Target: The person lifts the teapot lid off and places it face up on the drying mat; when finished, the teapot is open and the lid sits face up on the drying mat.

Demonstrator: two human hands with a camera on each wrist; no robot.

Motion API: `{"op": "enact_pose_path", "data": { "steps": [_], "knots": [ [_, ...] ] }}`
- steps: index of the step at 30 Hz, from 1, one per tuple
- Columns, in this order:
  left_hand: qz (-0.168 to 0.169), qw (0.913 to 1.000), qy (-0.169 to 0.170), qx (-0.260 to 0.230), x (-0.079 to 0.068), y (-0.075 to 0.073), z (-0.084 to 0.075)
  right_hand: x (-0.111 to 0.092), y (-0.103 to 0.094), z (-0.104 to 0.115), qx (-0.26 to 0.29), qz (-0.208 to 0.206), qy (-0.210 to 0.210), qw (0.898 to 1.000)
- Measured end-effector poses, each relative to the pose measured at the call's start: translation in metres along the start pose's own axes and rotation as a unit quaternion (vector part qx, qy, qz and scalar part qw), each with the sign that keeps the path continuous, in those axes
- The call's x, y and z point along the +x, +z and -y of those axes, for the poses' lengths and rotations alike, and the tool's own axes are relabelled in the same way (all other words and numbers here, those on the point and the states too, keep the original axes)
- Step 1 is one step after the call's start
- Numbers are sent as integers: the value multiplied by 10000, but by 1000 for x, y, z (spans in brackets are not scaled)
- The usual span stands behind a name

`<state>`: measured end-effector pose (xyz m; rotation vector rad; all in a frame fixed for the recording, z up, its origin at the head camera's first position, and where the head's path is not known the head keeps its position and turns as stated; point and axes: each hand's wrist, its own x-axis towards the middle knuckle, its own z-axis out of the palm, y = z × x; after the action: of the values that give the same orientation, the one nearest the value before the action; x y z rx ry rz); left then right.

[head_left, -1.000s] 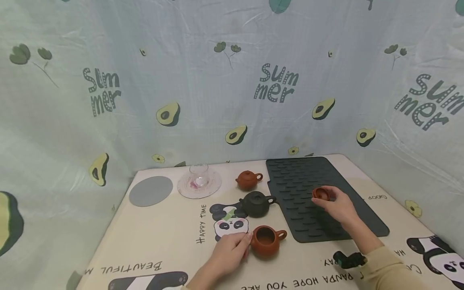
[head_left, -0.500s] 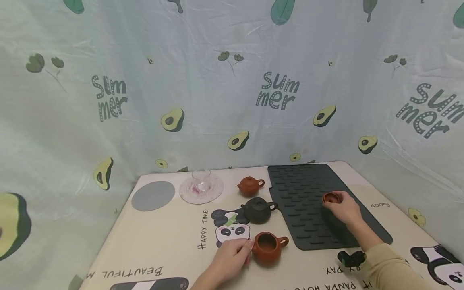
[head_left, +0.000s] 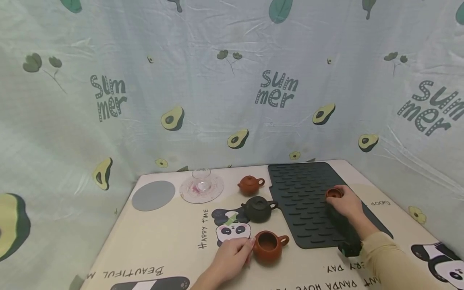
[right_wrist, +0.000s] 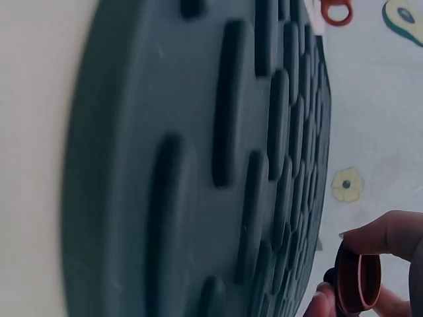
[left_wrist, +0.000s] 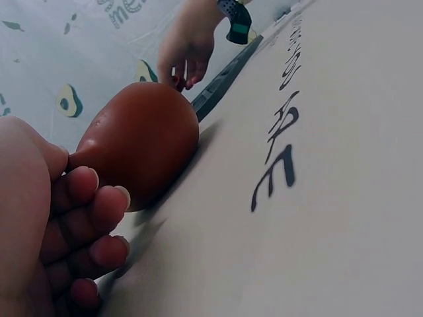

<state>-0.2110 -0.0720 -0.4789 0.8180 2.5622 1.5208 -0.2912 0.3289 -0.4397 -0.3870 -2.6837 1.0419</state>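
Right hand (head_left: 347, 203) pinches a teapot lid (head_left: 334, 193), left hand (head_left: 232, 257) on a spout

On my feed, the right thumb and fingers grip the small reddish-brown lid by its rim, hollow side up. The right wrist view gives me its dark knob on the side towards the ridged dark mat (head_left: 301, 209); the lid is over that mat, but I can't tell whether it touches.

The left thumb and forefinger pinch the spout of the uncovered reddish-brown teapot (head_left: 269, 251), the remaining fingers curled beside its body. That pot stands upright on the panda-print tablecloth (head_left: 166, 237), near the mat's front left corner, with its handle pointing right.

Farther out, just behind that pot, I see a black teapot (head_left: 258, 209) with its lid on, and behind it a smaller reddish-brown teapot (head_left: 248, 185), also lidded. Both handles point to the mat.

To their left, a clear glass cup (head_left: 201, 177) stands on a round, pink-patterned plate (head_left: 186, 194), and beyond that lies a flat grey disc (head_left: 153, 196). An avocado-print curtain (head_left: 206, 96) closes off my view (the word "summer" is printed on it several times over).
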Motion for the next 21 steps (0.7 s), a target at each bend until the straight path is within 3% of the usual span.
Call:
{"op": "enact_pose_path", "data": {
  "steps": [8, 21],
  "knots": [
    [-52, 10000, 3, 13, -3, 1, 0, 9, -3, -6, -720, 172, -415, 9964],
    [-75, 9999, 89, 54, 0, -1, -4, 17, -4, -12, -1119, 28, -261, 9934]
  ]
}}
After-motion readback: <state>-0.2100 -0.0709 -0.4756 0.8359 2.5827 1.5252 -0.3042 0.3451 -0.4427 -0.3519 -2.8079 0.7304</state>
